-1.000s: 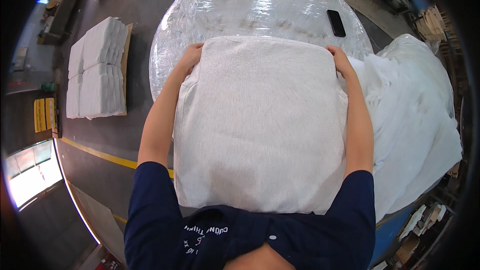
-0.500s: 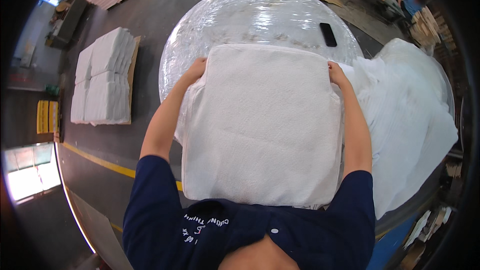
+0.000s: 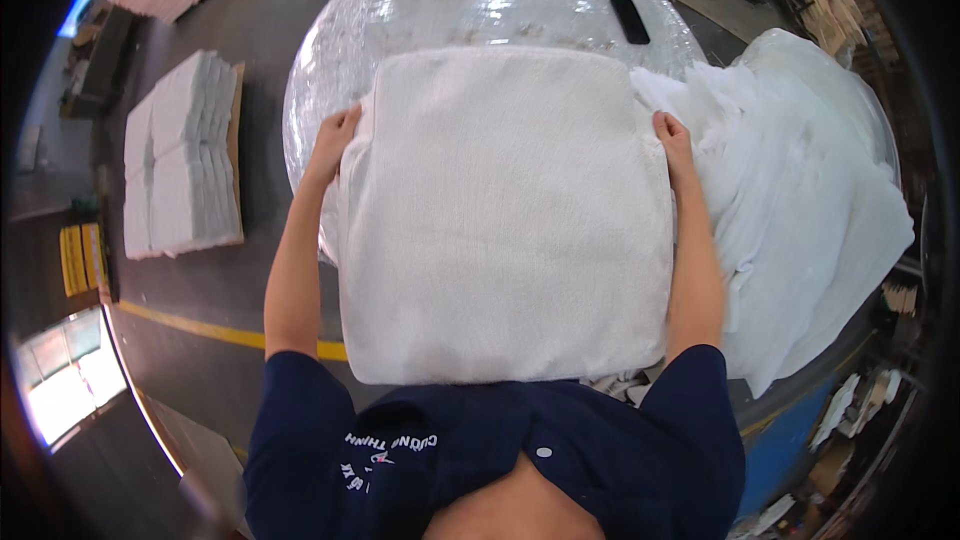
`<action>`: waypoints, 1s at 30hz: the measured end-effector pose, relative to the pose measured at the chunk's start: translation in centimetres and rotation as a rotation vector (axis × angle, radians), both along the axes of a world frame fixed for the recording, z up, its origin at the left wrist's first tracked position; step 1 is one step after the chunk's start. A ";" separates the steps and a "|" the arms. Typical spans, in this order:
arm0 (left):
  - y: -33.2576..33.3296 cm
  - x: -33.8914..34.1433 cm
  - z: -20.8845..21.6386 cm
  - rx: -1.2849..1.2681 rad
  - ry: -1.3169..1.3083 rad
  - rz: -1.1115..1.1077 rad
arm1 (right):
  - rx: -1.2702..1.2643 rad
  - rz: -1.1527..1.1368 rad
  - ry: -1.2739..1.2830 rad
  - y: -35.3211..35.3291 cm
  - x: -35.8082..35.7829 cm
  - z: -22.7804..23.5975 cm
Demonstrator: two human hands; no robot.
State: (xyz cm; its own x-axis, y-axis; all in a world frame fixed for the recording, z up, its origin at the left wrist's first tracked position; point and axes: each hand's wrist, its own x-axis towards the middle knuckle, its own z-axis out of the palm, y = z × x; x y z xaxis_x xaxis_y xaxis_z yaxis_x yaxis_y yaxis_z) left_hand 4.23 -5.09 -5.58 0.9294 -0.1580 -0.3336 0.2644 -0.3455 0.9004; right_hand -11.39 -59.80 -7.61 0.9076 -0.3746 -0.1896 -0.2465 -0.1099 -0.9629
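1. Passage right of the white cushion [image 3: 510, 230] is blocked by heaped sheeting [image 3: 800, 210].
2. Beyond, the wrapped surface [image 3: 470, 0] is obstructed only by a phone [image 3: 630, 20].
3. Leftward, open floor [image 3: 262, 80] is bounded by white stacks [image 3: 180, 160].

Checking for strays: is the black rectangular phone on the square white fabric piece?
No, the phone lies on the round surface wrapped in plastic.

Bare hands [image 3: 332, 147]: two, I count
Held white cushion [image 3: 510, 220]: one
Black phone [image 3: 630, 21]: one
Wrapped round surface [image 3: 450, 8]: one
Fabric heap [image 3: 800, 210]: one
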 end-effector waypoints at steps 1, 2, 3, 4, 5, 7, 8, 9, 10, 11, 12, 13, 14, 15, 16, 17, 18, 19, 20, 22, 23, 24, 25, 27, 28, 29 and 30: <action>-0.3 0.3 -0.6 0.018 -0.032 -0.001 | -0.060 -0.032 -0.050 -0.8 -0.2 -1.0; -0.9 0.3 -1.3 0.030 -0.022 0.023 | -0.149 -0.086 -0.066 -0.7 -0.7 -2.5; -0.7 0.1 -1.7 0.083 -0.013 0.063 | -0.131 -0.047 -0.008 0.3 -0.5 -3.7; -0.2 -0.2 -2.0 0.149 -0.011 0.112 | -0.101 0.003 0.042 1.7 0.3 -4.3; 0.0 -0.3 -2.9 0.150 -0.010 0.151 | -0.092 0.050 0.081 2.6 1.1 -4.5; -0.7 -0.7 -6.2 0.092 -0.006 0.200 | -0.393 0.104 0.111 1.4 1.1 -3.9; -1.7 -0.3 -6.8 0.076 -0.049 0.234 | -0.506 0.126 0.106 1.0 1.0 -4.4; -2.3 0.4 -7.4 0.041 -0.103 0.283 | -0.409 0.133 0.118 1.1 1.2 -4.7; -2.2 0.8 -8.3 -0.037 -0.099 0.252 | -0.338 0.151 0.128 0.8 1.4 -4.8; -1.7 0.8 -8.8 -0.101 -0.096 0.217 | -0.253 0.171 0.142 0.8 1.5 -4.7; -0.5 1.0 -8.2 -0.108 -0.085 0.147 | -0.114 0.184 0.176 2.4 1.9 -4.0; -0.3 1.5 -7.8 -0.155 -0.070 0.048 | -0.181 0.237 0.115 2.4 1.9 -3.1; 0.2 2.0 -7.0 -0.201 -0.061 -0.050 | -0.251 0.289 0.049 2.4 2.1 -1.9; 0.8 2.0 -6.7 -0.074 -0.113 -0.112 | -0.337 0.346 0.002 2.5 2.4 -0.8; 0.7 2.3 -5.6 0.071 -0.164 -0.199 | -0.456 0.297 0.094 2.3 1.8 0.7; 0.7 2.5 -3.4 0.308 -0.313 -0.236 | -0.539 0.248 0.187 2.3 1.4 2.4; 1.4 2.1 -1.7 0.516 -0.454 -0.255 | -0.646 0.216 0.295 3.0 1.5 4.3; 1.4 1.4 0.1 0.498 -0.563 -0.152 | -0.668 0.153 0.284 3.5 1.0 6.0; 1.8 0.4 2.1 0.531 -0.571 -0.040 | -0.687 0.101 0.255 4.5 0.2 7.4; -3.5 -3.2 7.0 0.529 -0.218 -0.128 | -0.901 0.029 0.264 6.4 -2.8 8.3; -3.9 -5.5 7.1 0.591 -0.254 -0.190 | -1.057 0.090 0.228 9.5 -2.9 8.1; -4.2 -7.9 5.6 0.838 -0.535 -0.174 | -1.210 0.162 0.186 11.8 -3.0 8.1; -5.6 -9.2 5.0 1.060 -0.835 -0.189 | -1.180 0.162 0.234 12.1 -3.1 7.9; -6.9 -8.1 6.3 0.888 -0.369 -0.276 | -1.125 0.144 0.350 11.8 -2.4 7.4; -7.0 -7.0 7.2 0.807 -0.144 -0.293 | -1.027 0.191 0.447 11.7 -1.4 7.8; -6.9 -5.9 7.6 0.768 -0.038 -0.311 | -0.927 0.236 0.544 11.3 -0.4 8.5; -6.5 -4.5 7.9 0.720 0.061 -0.326 | -0.834 0.277 0.634 10.5 0.1 8.8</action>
